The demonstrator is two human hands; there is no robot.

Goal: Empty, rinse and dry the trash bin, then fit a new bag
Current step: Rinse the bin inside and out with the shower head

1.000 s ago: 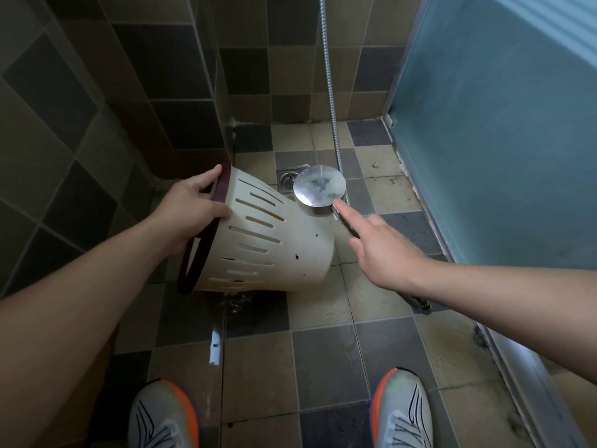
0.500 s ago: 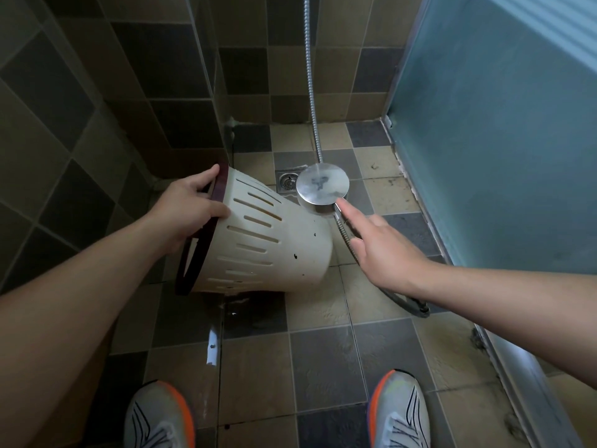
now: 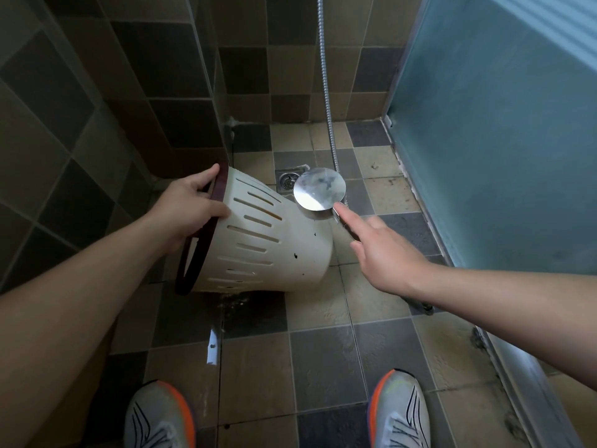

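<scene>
The left hand (image 3: 185, 208) grips the tipped trash bin (image 3: 258, 244) by its dark rim (image 3: 200, 240) so it drains toward the far floor drain (image 3: 287, 180), while the right hand (image 3: 384, 253), index finger extended, holds the shower head (image 3: 319, 189) by its handle.

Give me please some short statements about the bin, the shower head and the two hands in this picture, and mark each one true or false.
1. The trash bin stands upright on the floor. False: it is tipped on its side, its open mouth toward the person.
2. The left hand grips the bin at its dark rim. True.
3. The right hand holds a sponge. False: its index finger stretches along the shower head; no sponge is visible.
4. A floor drain lies beyond the bin. True.
5. The bin's wall is solid, without openings. False: it has rows of slots.
</scene>
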